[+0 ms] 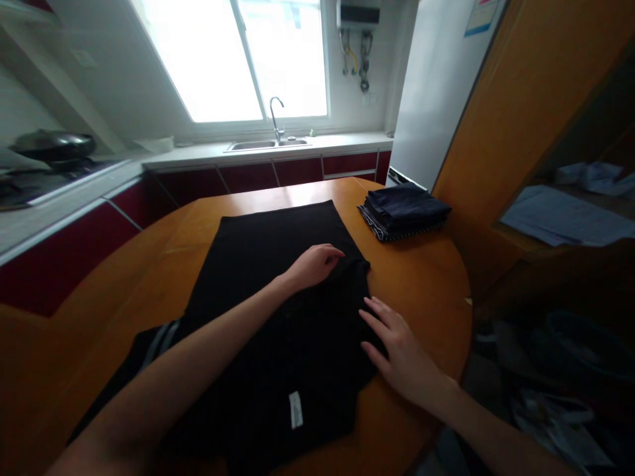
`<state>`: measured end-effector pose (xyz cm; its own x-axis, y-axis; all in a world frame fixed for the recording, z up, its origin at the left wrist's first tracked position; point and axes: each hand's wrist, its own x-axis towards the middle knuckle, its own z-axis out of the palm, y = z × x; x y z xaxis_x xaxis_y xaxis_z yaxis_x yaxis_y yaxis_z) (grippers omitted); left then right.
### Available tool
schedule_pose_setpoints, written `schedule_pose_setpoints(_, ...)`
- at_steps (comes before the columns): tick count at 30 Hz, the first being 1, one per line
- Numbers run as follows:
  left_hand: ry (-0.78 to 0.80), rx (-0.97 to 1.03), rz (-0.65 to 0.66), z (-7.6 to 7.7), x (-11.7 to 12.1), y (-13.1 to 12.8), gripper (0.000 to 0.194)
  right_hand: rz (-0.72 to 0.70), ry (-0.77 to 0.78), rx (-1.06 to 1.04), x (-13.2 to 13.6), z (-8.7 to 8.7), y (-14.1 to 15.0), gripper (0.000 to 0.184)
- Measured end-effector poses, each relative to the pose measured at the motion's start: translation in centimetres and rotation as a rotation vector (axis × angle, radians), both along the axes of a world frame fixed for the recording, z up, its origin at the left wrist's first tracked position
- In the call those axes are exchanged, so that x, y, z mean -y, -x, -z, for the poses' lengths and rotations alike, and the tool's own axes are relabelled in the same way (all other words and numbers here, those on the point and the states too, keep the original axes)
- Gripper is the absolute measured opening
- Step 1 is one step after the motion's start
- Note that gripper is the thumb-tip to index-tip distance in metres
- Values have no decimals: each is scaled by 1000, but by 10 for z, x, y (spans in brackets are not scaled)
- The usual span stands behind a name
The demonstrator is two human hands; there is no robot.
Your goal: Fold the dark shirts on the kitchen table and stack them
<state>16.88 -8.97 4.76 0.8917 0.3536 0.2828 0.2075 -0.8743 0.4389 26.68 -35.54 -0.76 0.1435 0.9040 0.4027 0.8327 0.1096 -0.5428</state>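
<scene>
A black T-shirt [268, 251] is spread over the wooden table, its hem toward the window and its neck toward me. A white label [296, 410] shows at the neck, and grey stripes cross the left sleeve [159, 340]. My left hand [317, 264] reaches across the shirt with fingers curled, pinching the cloth near its right side, where a small fold rises. Beside the right sleeve is my right hand [399, 344], its fingers apart and their tips at the edge of the cloth. Part of the shirt is hidden under my left forearm.
A stack of folded dark clothes [404, 208] sits at the table's far right. The rounded table [441, 284] ends close by my right arm. Beyond are a counter with a sink [253, 145], a stove with a pan [52, 144], and a fridge [429, 86].
</scene>
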Motion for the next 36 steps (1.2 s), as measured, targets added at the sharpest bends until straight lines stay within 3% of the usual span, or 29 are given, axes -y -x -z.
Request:
schedule_pose_setpoints(4, -62, -182, 77, 4, -10, -45, 28, 117, -47, -57, 10, 20, 8, 47)
schedule_pose_setpoints(8, -120, -426, 36, 11, -7, -80, 42, 211, -50, -54, 11, 22, 5, 26)
schedule_pose_setpoints(11, -123, -519, 69, 11, -9, -93, 47, 241, -42, -17, 12, 20, 4, 21)
schedule_pose_setpoints(14, -64, -571, 160, 7, -17, -101, 45, 273, -29, -1, 15, 19, 7, 20)
schedule_pose_setpoints(18, 140, -628, 368, 2, -28, -109, 41, 313, 36, 7, 17, 18, 10, 22)
schedule_pose_setpoints(23, 231, -673, 453, -1, -38, -113, 30, 320, 52, 13, 21, 19, 10, 20)
schedule_pose_setpoints(28, 235, -636, 437, 4, -44, -114, 22, 315, 49, 53, 25, 20, 9, 18)
schedule_pose_setpoints(36, 118, -528, 285, 20, -46, -110, 24, 344, 92, 105, 32, 13, 10, 17)
